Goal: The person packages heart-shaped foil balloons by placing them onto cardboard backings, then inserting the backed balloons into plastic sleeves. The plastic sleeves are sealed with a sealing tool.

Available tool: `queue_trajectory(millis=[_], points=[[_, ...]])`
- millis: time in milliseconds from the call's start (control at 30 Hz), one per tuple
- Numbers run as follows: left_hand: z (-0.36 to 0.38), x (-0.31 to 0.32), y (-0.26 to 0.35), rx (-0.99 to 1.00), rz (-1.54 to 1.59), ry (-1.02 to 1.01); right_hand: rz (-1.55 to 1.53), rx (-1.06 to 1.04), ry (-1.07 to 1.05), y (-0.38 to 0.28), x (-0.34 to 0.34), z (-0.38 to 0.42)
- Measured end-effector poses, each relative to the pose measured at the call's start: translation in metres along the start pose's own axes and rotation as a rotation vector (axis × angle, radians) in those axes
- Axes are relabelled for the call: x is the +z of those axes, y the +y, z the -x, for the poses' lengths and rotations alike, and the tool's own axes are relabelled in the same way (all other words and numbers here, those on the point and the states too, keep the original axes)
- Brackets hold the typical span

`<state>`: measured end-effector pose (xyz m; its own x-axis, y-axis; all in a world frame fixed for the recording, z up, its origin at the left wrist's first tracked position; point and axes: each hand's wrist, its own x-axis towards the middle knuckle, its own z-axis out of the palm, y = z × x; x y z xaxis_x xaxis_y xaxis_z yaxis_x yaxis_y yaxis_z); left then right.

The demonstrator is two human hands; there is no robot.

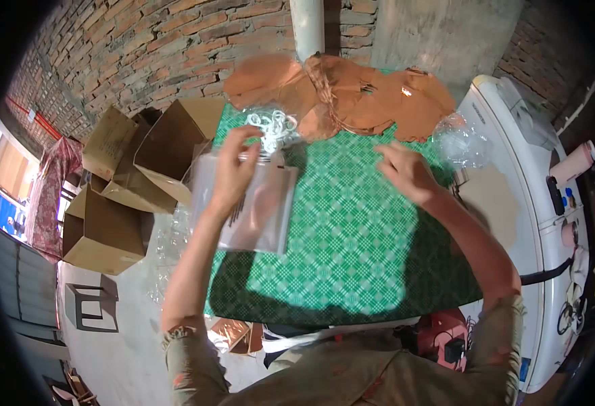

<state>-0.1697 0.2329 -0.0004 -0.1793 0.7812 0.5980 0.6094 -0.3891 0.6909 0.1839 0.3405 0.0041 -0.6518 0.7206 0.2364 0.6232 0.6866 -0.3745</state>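
My left hand (233, 170) hovers over the left side of the table, its thumb and fingers apart and nothing visible between them. Beneath it lies a stack of clear plastic bags (270, 216) with dark printing. Just beyond the fingertips is a tangled pile of white rings (274, 128) on clear plastic. My right hand (407, 172) is above the right part of the green patterned tablecloth (341, 230), fingers loosely bent and apart, with no object seen in it. Flat orange-brown pieces (378, 101) in shiny wrapping spread along the table's far edge.
Open cardboard boxes (111, 233) stand left of the table. A crumpled clear plastic bag (463, 142) lies at the far right corner. To the right is a white appliance (531, 271) with small items along it. A brick wall (155, 54) and white pipe (307, 27) rise behind.
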Motion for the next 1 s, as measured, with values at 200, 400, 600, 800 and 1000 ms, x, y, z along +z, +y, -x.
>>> queue_trajectory(millis=[200, 400, 600, 800, 1000], points=[[-0.043, 0.103, -0.055, 0.031, -0.116, -0.164, 0.417, -0.306, 0.317, 0.087, 0.063, -0.110], [-0.070, 0.144, -0.056, 0.095, -0.152, -0.291, 0.516, -0.417, 0.211, 0.125, 0.095, -0.126], [-0.082, 0.174, -0.051, 0.047, -0.298, -0.332, 0.236, -0.300, 0.233, 0.110, 0.079, -0.126], [-0.087, 0.204, -0.073, 0.105, -0.204, -0.275, -0.253, 0.123, 0.169, 0.094, 0.063, -0.130], [-0.101, 0.215, -0.080, 0.004, -0.225, -0.211, -0.437, 0.196, 0.068, 0.111, 0.059, -0.139]])
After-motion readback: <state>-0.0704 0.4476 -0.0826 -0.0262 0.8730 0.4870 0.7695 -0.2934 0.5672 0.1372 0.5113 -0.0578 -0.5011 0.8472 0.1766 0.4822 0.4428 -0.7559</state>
